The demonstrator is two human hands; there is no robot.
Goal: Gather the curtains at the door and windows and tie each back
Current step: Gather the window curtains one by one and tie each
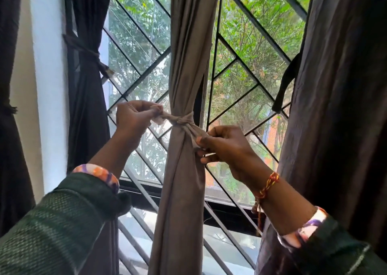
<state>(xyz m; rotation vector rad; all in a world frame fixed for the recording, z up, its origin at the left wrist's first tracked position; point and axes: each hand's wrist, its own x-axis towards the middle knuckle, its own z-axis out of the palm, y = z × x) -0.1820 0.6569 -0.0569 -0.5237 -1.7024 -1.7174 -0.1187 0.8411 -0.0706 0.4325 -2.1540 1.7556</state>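
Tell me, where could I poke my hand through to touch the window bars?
Two gaps: between the dark left curtain and the grey middle curtain, and between the grey one and the dark right curtain. Go high up. Lower down is crowded: the left hand and right hand pull the tie.

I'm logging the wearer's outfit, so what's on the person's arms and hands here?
Both arms wear dark green textured knit sleeves with patterned orange, purple and pink cuffs showing beneath. The left hand is bare of rings as far as shown. The right hand has a braided red and yellow thread bracelet at the wrist, with loose ends hanging.
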